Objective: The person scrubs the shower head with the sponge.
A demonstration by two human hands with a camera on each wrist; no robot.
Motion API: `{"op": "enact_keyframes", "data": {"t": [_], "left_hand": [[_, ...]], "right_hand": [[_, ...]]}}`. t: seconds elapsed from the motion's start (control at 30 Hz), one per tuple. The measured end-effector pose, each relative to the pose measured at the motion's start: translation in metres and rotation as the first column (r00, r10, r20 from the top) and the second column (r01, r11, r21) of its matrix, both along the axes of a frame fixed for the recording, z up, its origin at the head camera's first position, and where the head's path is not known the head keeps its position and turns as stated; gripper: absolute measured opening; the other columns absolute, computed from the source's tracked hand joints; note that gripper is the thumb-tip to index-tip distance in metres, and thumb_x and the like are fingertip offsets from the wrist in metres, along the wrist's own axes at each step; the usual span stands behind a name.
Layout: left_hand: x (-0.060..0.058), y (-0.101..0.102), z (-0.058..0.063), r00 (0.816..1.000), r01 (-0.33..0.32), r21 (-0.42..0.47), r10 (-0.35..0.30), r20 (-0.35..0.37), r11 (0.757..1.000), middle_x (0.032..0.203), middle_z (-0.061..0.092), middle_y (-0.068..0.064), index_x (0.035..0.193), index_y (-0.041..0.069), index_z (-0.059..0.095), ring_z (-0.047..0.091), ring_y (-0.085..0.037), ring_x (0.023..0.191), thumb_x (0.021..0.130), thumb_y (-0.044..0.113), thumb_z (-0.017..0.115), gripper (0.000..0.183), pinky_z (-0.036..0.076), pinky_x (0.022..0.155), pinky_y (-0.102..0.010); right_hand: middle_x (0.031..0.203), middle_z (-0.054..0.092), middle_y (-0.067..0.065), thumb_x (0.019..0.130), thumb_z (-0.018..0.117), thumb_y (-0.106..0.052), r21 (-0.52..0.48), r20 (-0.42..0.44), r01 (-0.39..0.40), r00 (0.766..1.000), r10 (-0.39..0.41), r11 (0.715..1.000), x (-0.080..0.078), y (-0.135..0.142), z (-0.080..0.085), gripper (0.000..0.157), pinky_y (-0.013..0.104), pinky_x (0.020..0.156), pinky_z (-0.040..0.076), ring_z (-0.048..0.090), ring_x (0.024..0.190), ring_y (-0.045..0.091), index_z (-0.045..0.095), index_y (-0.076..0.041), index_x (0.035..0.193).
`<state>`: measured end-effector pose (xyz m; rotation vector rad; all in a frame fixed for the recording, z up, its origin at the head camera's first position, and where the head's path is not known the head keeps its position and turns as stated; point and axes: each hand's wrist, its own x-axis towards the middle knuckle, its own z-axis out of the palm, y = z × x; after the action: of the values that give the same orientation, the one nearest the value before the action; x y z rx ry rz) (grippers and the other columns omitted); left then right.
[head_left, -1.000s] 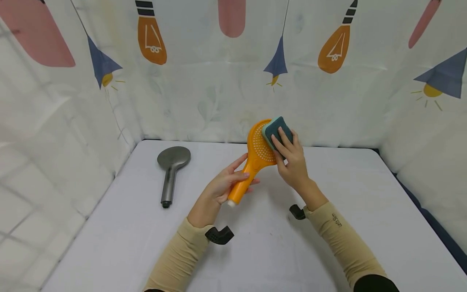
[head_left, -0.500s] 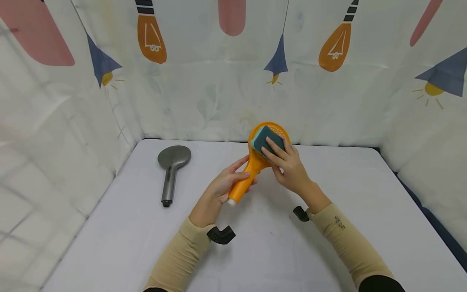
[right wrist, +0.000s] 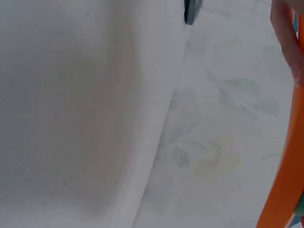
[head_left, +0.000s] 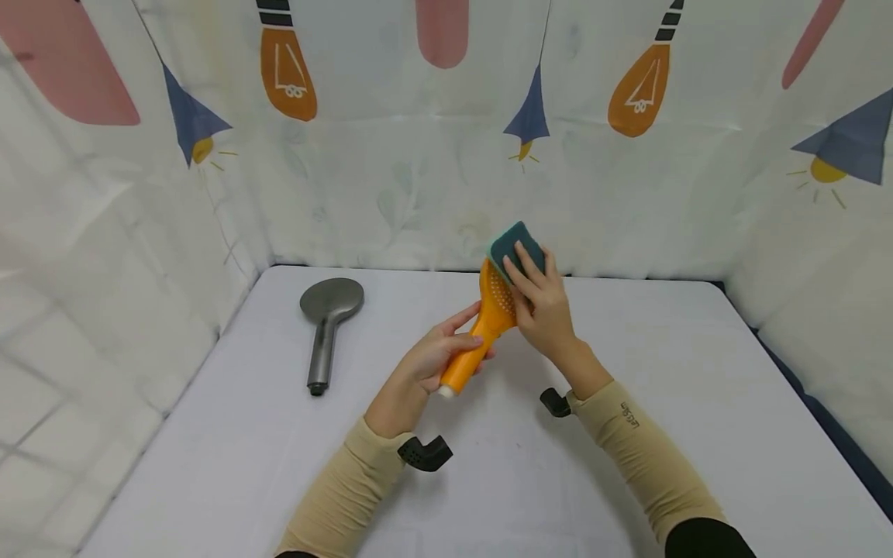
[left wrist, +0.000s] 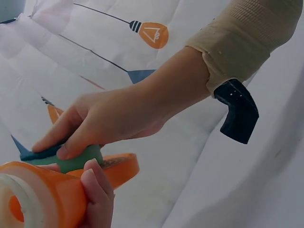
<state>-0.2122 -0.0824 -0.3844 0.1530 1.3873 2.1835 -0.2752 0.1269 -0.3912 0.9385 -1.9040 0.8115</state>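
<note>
An orange shower head [head_left: 495,310] with a white-dotted face is raised above the table, its white-tipped end pointing down toward the person. My left hand [head_left: 436,356] grips it by the handle. A two-tone sponge [head_left: 506,244], dark teal over light green, lies against the upper part of the dotted face and hides it. My right hand [head_left: 544,306] holds this sponge with fingers spread over its dark side. In the left wrist view, the thumb and fingers of the right hand [left wrist: 118,111] pinch the sponge [left wrist: 78,161]. The right wrist view catches only the orange rim [right wrist: 285,166] and some fingers.
A grey shower head [head_left: 324,333] lies on the white table [head_left: 488,496] to the left of the hands. Behind the table hangs a pale printed curtain [head_left: 432,178], which also runs along both sides. A black wrist camera [head_left: 425,453] sticks out from the left sleeve.
The right hand slid the sponge down and left across the dotted face, then back up to its top edge. The orange shower head turned slightly; the left hand kept its grip.
</note>
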Motion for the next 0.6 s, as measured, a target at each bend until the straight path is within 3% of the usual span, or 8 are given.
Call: {"op": "enact_keyframes", "data": {"t": [0.17, 0.3, 0.43, 0.6], "left_hand": [[0.000, -0.003, 0.001, 0.999, -0.030, -0.007, 0.030, -0.020, 1.000, 0.148, 0.041, -0.022, 0.165, 0.021, 0.025, 0.066, -0.014, 0.085, 0.104, 0.001, 0.049, 0.068, 0.057, 0.069, -0.020], [-0.002, -0.006, 0.005, 0.998, -0.033, -0.022, 0.031, -0.061, 0.999, 0.148, 0.043, -0.023, 0.164, 0.019, 0.025, 0.065, -0.015, 0.087, 0.104, 0.002, 0.050, 0.068, 0.057, 0.070, -0.020], [-0.001, -0.007, 0.007, 0.997, -0.029, -0.029, 0.027, -0.073, 0.999, 0.148, 0.045, -0.024, 0.164, 0.020, 0.028, 0.065, -0.016, 0.086, 0.104, 0.001, 0.051, 0.067, 0.056, 0.070, -0.020], [-0.001, -0.012, 0.006, 0.994, -0.031, -0.063, 0.024, -0.109, 0.998, 0.135, 0.053, -0.024, 0.163, 0.020, 0.031, 0.066, -0.015, 0.084, 0.103, 0.000, 0.053, 0.067, 0.056, 0.070, -0.022]], "right_hand": [[0.143, 0.055, 0.026, 0.088, 0.068, 0.010, 0.154, -0.047, -0.088, 0.994, 0.096, 0.984, 0.016, -0.020, 0.002, 0.044, 0.068, 0.109, 0.034, 0.039, 0.134, 0.061, 0.067, 0.003, 0.131], [0.143, 0.057, 0.022, 0.087, 0.069, 0.008, 0.225, -0.075, -0.080, 0.992, 0.099, 0.971, 0.016, -0.020, 0.011, 0.045, 0.068, 0.103, 0.038, 0.040, 0.132, 0.062, 0.068, -0.002, 0.131], [0.145, 0.055, 0.023, 0.090, 0.067, 0.008, 0.157, -0.079, -0.037, 0.996, 0.050, 0.987, 0.004, -0.013, 0.018, 0.042, 0.068, 0.107, 0.036, 0.039, 0.135, 0.059, 0.068, 0.000, 0.132], [0.145, 0.052, 0.027, 0.093, 0.065, 0.011, -0.040, 0.003, 0.057, 0.998, -0.057, 0.998, -0.014, 0.004, 0.018, 0.039, 0.069, 0.110, 0.031, 0.035, 0.140, 0.056, 0.065, 0.007, 0.131]]}}
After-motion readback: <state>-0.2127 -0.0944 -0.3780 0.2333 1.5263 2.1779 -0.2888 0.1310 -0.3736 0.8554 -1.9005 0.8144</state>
